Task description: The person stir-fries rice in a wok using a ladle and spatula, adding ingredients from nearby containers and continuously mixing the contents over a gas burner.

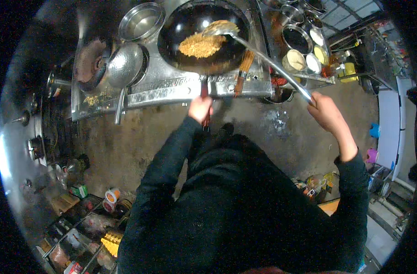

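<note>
while the cooking seems well under way, it does not look finished, since the golden food is all gathered at the wok. at the left of the metal stove top (169, 93), a perforated strainer (125, 66) lies with its handle jutting over the front edge, and a steel bowl (141, 23) stands just beyond it. none of the golden food can be made out in that bowl, so serving appears to be left for later.

next comes the left hand (200, 108), a little blurred, its fingers closed around the dark red wok handle (205, 90) at the near side of the wok (172, 32). the golden food (201, 46) sits in a loose heap near the middle of the wok, in small pieces with an even colour; i judge that much of the frying is done, though whether it is cooked through i cannot tell. at the heap's far right edge is the head of a long ladle (277, 67), with more golden pieces in or against it.

right of the wok, a bristle brush (246, 64) leans at the rim. farther right, the right hand (327, 112) has its fingers wrapped around the end of the ladle's shaft, so stirring or tossing looks like the step in hand.
</note>
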A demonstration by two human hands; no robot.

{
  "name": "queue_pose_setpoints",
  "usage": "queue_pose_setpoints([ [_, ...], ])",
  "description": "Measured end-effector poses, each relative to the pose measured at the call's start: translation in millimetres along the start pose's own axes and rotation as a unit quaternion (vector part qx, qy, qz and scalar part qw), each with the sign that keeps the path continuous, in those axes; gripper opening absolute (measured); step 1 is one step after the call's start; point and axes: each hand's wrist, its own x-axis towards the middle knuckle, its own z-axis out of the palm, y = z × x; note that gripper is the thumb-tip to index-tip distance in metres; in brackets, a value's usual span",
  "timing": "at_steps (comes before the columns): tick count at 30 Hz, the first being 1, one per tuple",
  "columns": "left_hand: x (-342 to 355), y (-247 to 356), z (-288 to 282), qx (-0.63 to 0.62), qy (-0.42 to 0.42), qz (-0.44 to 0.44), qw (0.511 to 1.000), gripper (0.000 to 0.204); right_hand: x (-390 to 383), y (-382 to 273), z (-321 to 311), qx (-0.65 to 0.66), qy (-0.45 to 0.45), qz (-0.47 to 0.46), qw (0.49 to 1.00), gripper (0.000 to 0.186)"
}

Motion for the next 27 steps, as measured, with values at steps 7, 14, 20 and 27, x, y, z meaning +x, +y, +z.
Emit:
queue_pose_setpoints([
  [7, -55.7, 40.3, -18.5, -0.079, -0.048, 0.01, 0.996, 0.012, 18.1, -11.7, 20.3, 0.07, -0.083, -0.081, 0.991, 0.02],
  [14, -15.8, 58.3, -34.3, -0.089, -0.05, 0.088, 0.991, 0.028, 23.3, -20.1, 4.1, 0.134, -0.038, -0.147, 0.979, 0.015],
  [20, -22.8, 12.6, 12.7, -0.155, -0.017, 0.024, 0.987, 0.016, 22.7, -33.4, 8.3, 0.03, -0.006, -0.011, 0.999, 0.018],
  [27, 10.7, 19.7, 5.3, -0.159, -0.019, 0.075, 0.984, 0.007, 42.5, -8.0, 53.9, -0.001, -0.079, -0.092, 0.993, 0.021],
])
